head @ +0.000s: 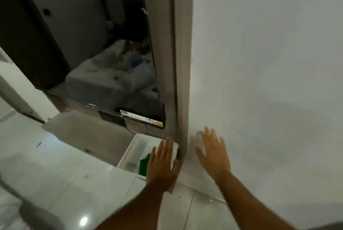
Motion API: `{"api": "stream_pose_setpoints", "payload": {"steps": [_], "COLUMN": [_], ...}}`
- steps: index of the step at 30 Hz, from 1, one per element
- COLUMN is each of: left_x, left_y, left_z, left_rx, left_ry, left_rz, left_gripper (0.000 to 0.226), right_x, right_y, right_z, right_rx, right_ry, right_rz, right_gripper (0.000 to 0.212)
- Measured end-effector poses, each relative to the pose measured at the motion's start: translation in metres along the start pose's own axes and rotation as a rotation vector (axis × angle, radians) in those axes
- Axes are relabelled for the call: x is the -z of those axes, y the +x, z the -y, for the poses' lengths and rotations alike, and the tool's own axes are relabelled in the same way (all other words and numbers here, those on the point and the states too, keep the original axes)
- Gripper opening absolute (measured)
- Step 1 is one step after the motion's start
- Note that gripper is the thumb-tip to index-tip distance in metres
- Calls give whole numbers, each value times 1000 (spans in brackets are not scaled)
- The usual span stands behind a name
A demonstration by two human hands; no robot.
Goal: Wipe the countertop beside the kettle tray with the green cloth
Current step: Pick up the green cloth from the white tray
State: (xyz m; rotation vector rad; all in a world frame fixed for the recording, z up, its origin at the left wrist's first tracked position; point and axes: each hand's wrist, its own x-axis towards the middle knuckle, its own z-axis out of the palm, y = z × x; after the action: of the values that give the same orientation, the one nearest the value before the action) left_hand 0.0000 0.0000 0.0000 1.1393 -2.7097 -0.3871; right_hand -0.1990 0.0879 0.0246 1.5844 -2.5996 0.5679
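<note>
Both hands are spread flat and empty: left [163, 163] above the green cloth [143, 164], right [213, 153] near the wall [269, 62].

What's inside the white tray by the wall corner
A green cloth lies in the white tray, at its near right side, with a pale, blurred flat item left of it. The left hand, fingers spread, covers the tray's right part, so anything there is hidden.

The glossy tiled floor [55, 177] carries a white plastic bin [130, 157] near the corner of the wall. A low grey counter [87, 133] stands to its left, farther away. In the bin lies a green cloth [143, 164].
</note>
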Motion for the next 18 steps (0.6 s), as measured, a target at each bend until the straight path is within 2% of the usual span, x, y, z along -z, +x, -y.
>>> {"api": "stream_pose_setpoints", "payload": {"steps": [2,5,9,12,14,18], "left_x": [-13,-40,-52,-59,-66,-74], "left_y": [-6,-8,2,4,6,14], "left_z": [43,112,169,205,222,235], "left_rx": [118,263,272,323,347,353], "left_ry": [-27,0,-16,11,2,-30], "left_rz": [65,51,67,117,133,175], "left_gripper": [79,80,77,77,78,77], "right_x": [-43,-115,-198,-241,-264,-300], "right_y": [1,6,27,45,57,61], "right_z": [37,95,142,155,152,140], "right_rx": [27,0,12,23,9,38], "right_ry": [87,194,228,226,154,35], "right_rz": [168,347,604,790,856,946], "right_gripper": [62,61,67,68,72,93]}}
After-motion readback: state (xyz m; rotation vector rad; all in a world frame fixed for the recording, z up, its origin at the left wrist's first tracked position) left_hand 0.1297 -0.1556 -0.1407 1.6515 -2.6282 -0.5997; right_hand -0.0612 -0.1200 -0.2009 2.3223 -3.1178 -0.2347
